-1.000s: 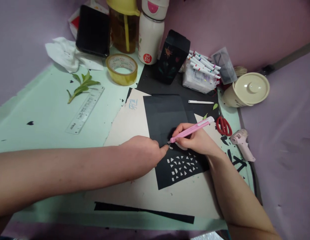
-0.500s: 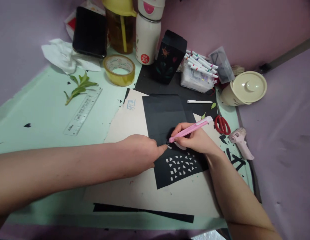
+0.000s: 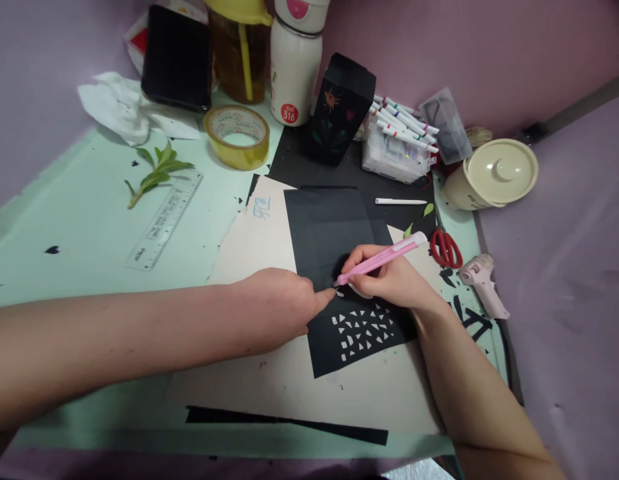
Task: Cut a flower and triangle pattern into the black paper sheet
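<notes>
A pink craft knife [image 3: 382, 261] is gripped like a pen in my right hand [image 3: 389, 279], its tip down on a sheet of black paper [image 3: 322, 233]. Close to the tip, the index finger of my left hand [image 3: 284, 303] is stretched out and presses on the paper; the other fingers are bent and partly hidden. Rows of small cut-out openings [image 3: 364, 331] show pale through the lower part of the sheet. A larger pale opening lies partly under my right hand. Beneath the black sheet is a cream board [image 3: 259, 387].
Right of my hands are red-handled scissors [image 3: 445, 249], a pink glue gun [image 3: 484, 283] and black scraps [image 3: 472, 320]. A clear ruler [image 3: 164, 223], leaf sprig [image 3: 159, 172] and tape roll [image 3: 238, 137] lie left. Behind stand a white bottle [image 3: 295, 73], black box [image 3: 342, 110] and markers [image 3: 404, 123].
The knife tip has moved very slightly left, toward my left fingertip. Both hands stay almost in place, and the view has shifted a little.
</notes>
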The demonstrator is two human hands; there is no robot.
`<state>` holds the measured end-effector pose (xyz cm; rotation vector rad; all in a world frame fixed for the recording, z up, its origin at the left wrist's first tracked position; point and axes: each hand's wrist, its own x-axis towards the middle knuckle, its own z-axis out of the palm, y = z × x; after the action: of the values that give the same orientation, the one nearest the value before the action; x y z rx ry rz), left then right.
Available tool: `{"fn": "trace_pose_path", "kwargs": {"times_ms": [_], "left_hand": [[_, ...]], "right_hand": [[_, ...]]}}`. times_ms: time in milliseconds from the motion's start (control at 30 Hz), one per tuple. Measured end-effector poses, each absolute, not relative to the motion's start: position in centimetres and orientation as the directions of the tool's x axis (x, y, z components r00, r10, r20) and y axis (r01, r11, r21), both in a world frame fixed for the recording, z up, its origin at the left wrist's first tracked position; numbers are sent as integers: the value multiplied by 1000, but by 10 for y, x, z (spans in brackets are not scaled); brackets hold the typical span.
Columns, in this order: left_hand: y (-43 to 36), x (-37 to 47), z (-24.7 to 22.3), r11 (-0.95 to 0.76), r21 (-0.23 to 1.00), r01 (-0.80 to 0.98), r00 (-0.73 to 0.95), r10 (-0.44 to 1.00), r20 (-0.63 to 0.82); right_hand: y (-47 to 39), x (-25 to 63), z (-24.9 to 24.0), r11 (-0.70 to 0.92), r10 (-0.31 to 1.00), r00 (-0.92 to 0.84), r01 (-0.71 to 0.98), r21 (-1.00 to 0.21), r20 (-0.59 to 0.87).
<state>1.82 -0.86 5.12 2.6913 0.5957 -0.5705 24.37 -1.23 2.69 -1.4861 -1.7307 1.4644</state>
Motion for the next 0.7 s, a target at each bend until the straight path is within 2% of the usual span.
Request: {"fn": "trace_pose_path", "kwargs": {"times_ms": [400,700], "left_hand": [[-9,15,40,-887,209,413,867,312,-387],[2,7,39,-828,366,425,888,303,-346]], "right_hand": [[-13,239,26,-122,926,-264,470,-874,-271],[-20,242,19,-60,937,-303,348,-935,-173]]}}
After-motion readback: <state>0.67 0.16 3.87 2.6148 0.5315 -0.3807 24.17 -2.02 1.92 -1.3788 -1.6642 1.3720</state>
